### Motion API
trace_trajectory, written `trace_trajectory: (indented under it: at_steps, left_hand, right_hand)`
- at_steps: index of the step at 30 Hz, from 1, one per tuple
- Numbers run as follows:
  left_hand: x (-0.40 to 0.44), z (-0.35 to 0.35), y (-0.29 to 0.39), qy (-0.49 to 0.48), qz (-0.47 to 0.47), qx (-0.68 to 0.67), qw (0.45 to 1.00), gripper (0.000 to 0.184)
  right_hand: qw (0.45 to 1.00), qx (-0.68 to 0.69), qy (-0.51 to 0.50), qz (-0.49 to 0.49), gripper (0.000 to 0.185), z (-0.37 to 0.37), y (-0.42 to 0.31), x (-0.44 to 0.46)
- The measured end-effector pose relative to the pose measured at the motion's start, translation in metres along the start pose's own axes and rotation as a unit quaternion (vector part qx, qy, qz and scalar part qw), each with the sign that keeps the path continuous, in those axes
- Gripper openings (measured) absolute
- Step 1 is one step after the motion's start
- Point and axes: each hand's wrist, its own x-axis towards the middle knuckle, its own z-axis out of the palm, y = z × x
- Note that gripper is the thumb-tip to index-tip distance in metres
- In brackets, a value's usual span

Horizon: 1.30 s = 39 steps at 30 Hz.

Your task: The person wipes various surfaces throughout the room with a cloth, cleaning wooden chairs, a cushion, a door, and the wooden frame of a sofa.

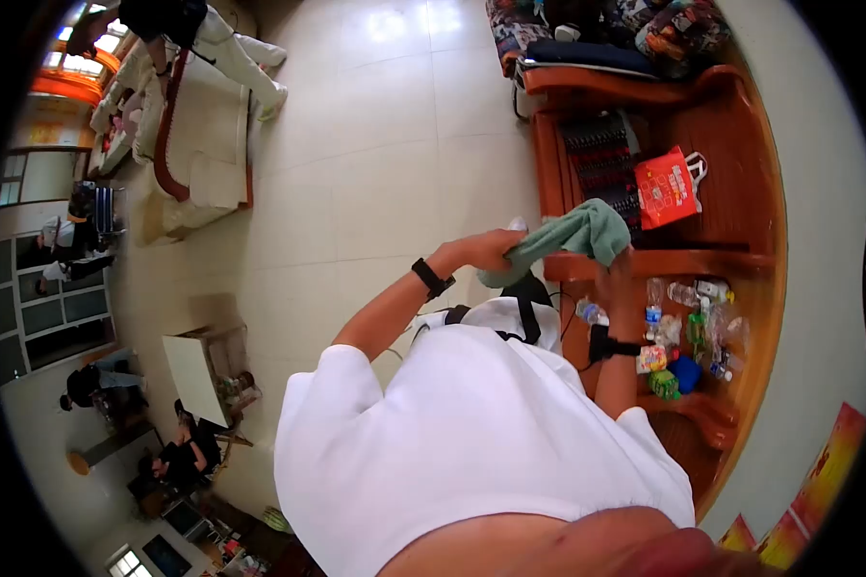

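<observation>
A soft green cloth (579,231) stretches, twisted and bunched, between my two hands in front of my waist. My left hand (491,249), with a black band on its wrist, is closed around the left end. My right hand (618,277) is at the other end, under the bunched part; its fingers are blurred, but it appears to grip the cloth. Below the right hand, the wooden bench (712,264) holds plastic bottles (654,303) and small packages.
A red paper bag (668,188) lies beside dark slatted matting (601,154) on the bench. Pale tiled floor (375,125) stretches ahead. A sofa (207,135) with a person (231,53) next to it is at upper left. A small table (197,377) and other people are farther left.
</observation>
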Motion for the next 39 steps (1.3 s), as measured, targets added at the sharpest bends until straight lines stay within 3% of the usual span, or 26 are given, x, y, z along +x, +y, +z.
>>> trace_trajectory:
  at_steps: [1,2,3,5,7,9,10,11,12,13,14,17,18,23,25,27,28,30,34,37,39]
  left_hand:
    - [0.017,-0.021,-0.018,-0.001,-0.045,0.054,0.998,0.034]
    - [0.031,-0.035,-0.033,0.038,-0.067,0.063,0.995,0.027]
    - [0.047,-0.048,-0.054,0.025,-0.072,0.068,0.995,0.027]
    - [0.075,-0.060,-0.098,0.076,-0.201,0.213,0.953,0.028]
    - [0.105,-0.086,-0.123,0.060,-0.243,0.227,0.941,0.034]
    - [0.120,-0.094,-0.132,0.091,-0.299,0.116,0.943,0.038]
    - [0.133,-0.106,-0.135,0.113,-0.336,0.031,0.934,0.041]
    - [0.149,-0.114,-0.144,0.104,-0.336,0.029,0.936,0.041]
    - [0.164,-0.123,-0.160,0.177,-0.282,-0.003,0.943,0.039]
    - [0.178,-0.131,-0.172,0.248,-0.229,-0.038,0.940,0.038]
    - [0.196,-0.148,-0.168,0.271,-0.251,-0.055,0.928,0.032]
    - [0.245,-0.202,-0.195,0.221,-0.246,-0.143,0.933,0.032]
    - [0.261,-0.215,-0.210,0.219,-0.251,-0.152,0.930,0.032]
    - [0.352,-0.253,-0.275,0.212,-0.057,-0.012,0.976,0.040]
    - [0.379,-0.267,-0.286,0.187,-0.072,0.023,0.980,0.042]
    - [0.410,-0.280,-0.296,0.166,-0.081,0.057,0.981,0.044]
    - [0.413,-0.283,-0.302,0.118,-0.095,0.081,0.985,0.044]
    - [0.418,-0.302,-0.289,0.025,-0.153,0.084,0.984,0.045]
    - [0.418,-0.338,-0.287,0.063,-0.133,0.113,0.983,0.037]
    - [0.421,-0.349,-0.303,-0.019,-0.217,0.121,0.968,0.028]
    - [0.411,-0.342,-0.322,0.029,-0.233,0.192,0.953,0.021]
  right_hand:
    - [0.998,-0.048,-0.039,-0.028,0.038,0.004,0.024,0.031]
    - [0.987,0.071,-0.144,0.026,0.037,0.010,0.047,0.067]
    - [0.987,0.077,-0.135,0.035,0.037,0.021,0.056,0.090]
    - [0.924,0.214,-0.084,0.304,0.037,0.040,0.064,0.120]
    - [0.929,0.237,-0.079,0.272,0.037,0.064,0.083,0.161]
    - [0.928,0.253,-0.101,0.254,0.038,0.075,0.084,0.176]
    - [0.917,0.222,-0.181,0.277,0.041,0.077,0.080,0.193]
    - [0.909,0.206,-0.214,0.291,0.042,0.085,0.091,0.206]
    - [0.901,0.189,-0.249,0.302,0.044,0.093,0.102,0.219]
    - [0.905,0.242,-0.177,0.303,0.050,0.120,0.119,0.216]
    - [0.901,0.292,-0.107,0.304,0.056,0.146,0.135,0.209]
    - [0.887,0.270,-0.162,0.337,0.061,0.189,0.221,0.216]
    - [0.844,0.328,-0.134,0.403,0.070,0.203,0.224,0.225]
    - [0.805,0.296,-0.144,0.494,0.063,0.227,0.291,0.297]
    - [0.786,0.286,-0.156,0.526,0.063,0.238,0.319,0.330]
    - [0.809,0.123,-0.176,0.547,0.061,0.251,0.331,0.373]
    - [0.812,0.163,-0.152,0.539,0.055,0.226,0.309,0.415]
    - [0.798,0.146,-0.143,0.567,0.053,0.237,0.338,0.433]
    - [0.793,0.157,-0.129,0.575,0.047,0.239,0.363,0.477]
    - [0.785,0.159,-0.127,0.585,0.047,0.267,0.391,0.479]
    - [0.836,-0.074,-0.261,0.476,0.050,0.288,0.397,0.463]
